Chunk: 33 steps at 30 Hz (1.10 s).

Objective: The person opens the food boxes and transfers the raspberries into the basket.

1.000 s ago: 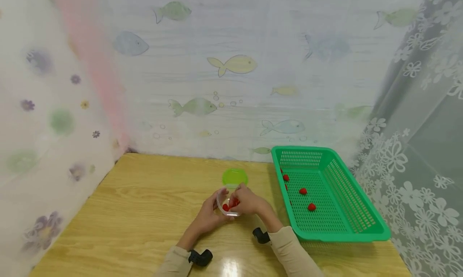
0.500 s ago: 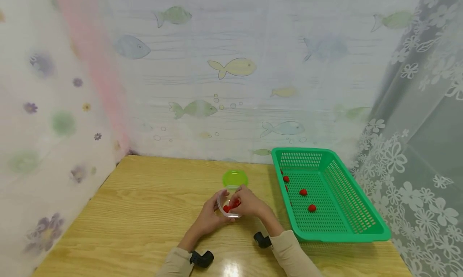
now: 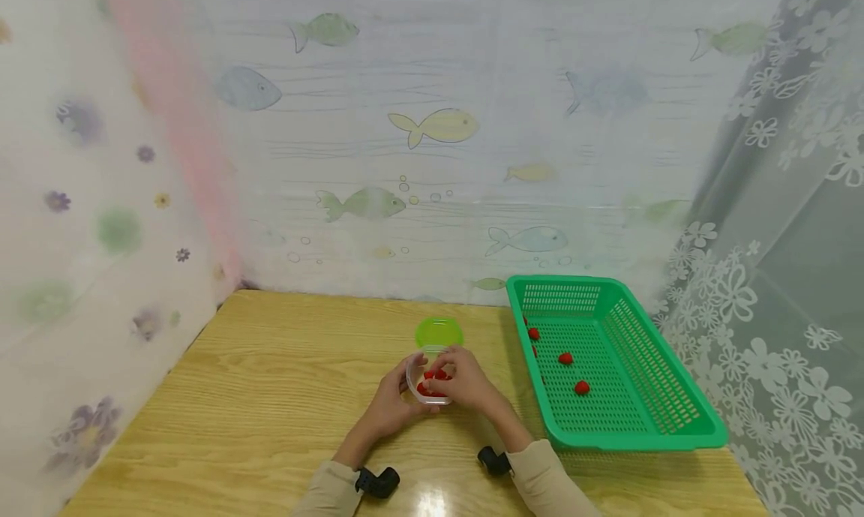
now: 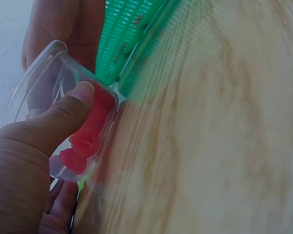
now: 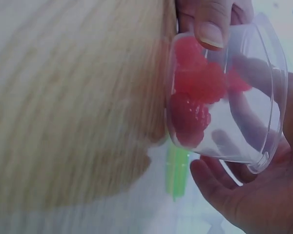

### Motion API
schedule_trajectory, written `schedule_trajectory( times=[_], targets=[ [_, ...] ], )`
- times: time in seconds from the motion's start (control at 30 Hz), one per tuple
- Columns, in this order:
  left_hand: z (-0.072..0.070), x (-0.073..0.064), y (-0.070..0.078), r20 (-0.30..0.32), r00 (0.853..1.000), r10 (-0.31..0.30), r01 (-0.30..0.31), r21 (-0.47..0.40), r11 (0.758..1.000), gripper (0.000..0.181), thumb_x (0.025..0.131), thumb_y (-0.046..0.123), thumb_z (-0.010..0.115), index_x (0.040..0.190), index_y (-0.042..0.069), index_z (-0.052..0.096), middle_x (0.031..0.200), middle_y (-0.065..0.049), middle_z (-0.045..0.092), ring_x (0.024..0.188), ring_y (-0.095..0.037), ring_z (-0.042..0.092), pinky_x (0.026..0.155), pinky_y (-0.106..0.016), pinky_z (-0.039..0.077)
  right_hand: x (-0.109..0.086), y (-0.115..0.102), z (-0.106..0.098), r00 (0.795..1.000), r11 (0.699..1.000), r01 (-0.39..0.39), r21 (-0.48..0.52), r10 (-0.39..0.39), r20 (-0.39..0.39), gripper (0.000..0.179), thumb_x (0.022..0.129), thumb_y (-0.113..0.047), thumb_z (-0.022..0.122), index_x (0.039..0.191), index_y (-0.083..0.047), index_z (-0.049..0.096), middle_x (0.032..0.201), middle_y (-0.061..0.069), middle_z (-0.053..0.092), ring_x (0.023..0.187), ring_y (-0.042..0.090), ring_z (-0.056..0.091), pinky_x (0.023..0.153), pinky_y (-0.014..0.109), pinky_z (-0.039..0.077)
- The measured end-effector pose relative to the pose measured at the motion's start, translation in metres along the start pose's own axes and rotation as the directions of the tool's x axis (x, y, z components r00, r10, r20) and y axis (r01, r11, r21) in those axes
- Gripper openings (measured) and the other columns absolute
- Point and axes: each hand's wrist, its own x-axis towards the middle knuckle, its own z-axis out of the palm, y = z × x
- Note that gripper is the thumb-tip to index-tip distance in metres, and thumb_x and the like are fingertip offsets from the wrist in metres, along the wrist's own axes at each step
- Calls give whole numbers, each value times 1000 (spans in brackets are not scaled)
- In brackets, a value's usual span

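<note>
My left hand [image 3: 390,406] grips a clear plastic cup [image 5: 229,146], its thumb pressed to the near side. Several red raspberries [image 5: 190,119] lie at the bottom of the cup, seen through its wall in both wrist views. My right hand [image 3: 469,382] reaches over the rim from the right, thumb and index finger inside the cup and spread apart around the raspberries. One raspberry [image 5: 238,80] sits higher than the others, close by the right thumb. Other fingers [image 5: 210,187] of that hand stay outside the cup wall.
A green lid [image 3: 439,331] lies flat on the wooden table [image 3: 290,367] just beyond the cup. To the right stands a large green basket [image 3: 682,374] with several more raspberries [image 3: 582,387] in it. A patterned curtain [image 3: 432,164] hangs behind the table.
My right thumb and index finger have spread apart inside the cup, and more of the raspberries show between them. The right wrist has shifted slightly right. My left hand keeps its hold.
</note>
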Motion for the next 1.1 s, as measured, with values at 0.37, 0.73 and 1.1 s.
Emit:
schedule_trajectory(
  times=[0.37, 0.73, 1.1],
  targets=[
    [-1, -2, 14, -12, 1000, -6, 6, -20, 1000, 91, 78, 6, 89, 153, -1, 39, 149, -21, 50, 142, -38, 45, 115, -54, 38, -4, -1, 5, 976, 994, -74, 81, 88, -198, 10, 86, -11, 82, 86, -7, 72, 128, 26, 58, 126, 43, 49, 106, 65, 40],
    [-1, 1, -1, -15, 1000, -6, 6, -6, 1000, 91, 77, 12, 91, 153, 3, 41, 149, -17, 52, 141, -35, 47, 114, -52, 41, -5, -7, 2, 945, 993, 37, 115, 3, -326, 10, 84, -4, 81, 92, -4, 75, 105, 14, 66, 105, 39, 58, 92, 59, 50],
    [0, 0, 3, -34, 999, -20, 20, -4, 1000, 89, 75, 6, 90, 151, 5, 45, 149, -16, 52, 140, -34, 48, 114, -51, 41, -14, -22, -4, 933, 971, 79, 224, 7, -359, 14, 89, -4, 78, 101, -8, 73, 101, 6, 70, 101, 36, 61, 90, 54, 54]
  ],
)
